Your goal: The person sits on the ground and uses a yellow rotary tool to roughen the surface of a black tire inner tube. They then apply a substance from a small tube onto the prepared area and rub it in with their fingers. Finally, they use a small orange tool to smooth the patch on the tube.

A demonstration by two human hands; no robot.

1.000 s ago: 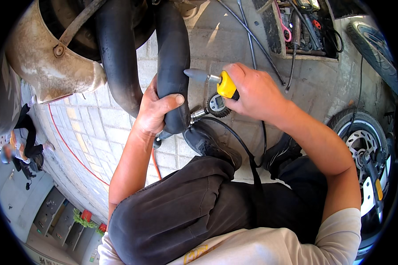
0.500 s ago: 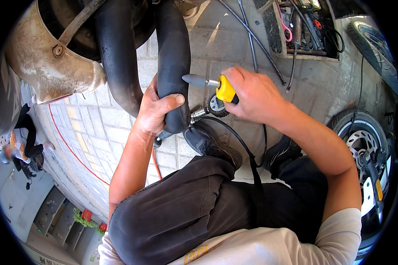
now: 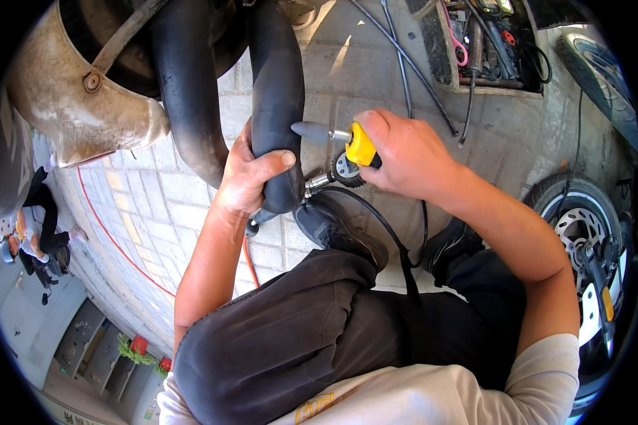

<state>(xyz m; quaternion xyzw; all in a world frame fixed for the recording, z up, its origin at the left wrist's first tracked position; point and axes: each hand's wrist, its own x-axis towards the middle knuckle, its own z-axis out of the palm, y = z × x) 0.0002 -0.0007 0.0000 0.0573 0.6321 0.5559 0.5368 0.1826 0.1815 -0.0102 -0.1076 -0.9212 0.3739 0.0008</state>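
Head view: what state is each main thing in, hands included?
Left hand: closed on the tube
Right hand: closed on the tool
Tube: rounded, seemingly inflated
Tool: pointing at the tube, contact unclear
Gauge: partly hidden, reading unclear
Toolbox: open, cluttered
Rods: lying crossed
Mudguard: dirty

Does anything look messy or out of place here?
Mainly the tool box: its tools lie jumbled, and one sticks out past its edge. Two long bars lie crossed on the paving nearby, and the fender looks stained brown.
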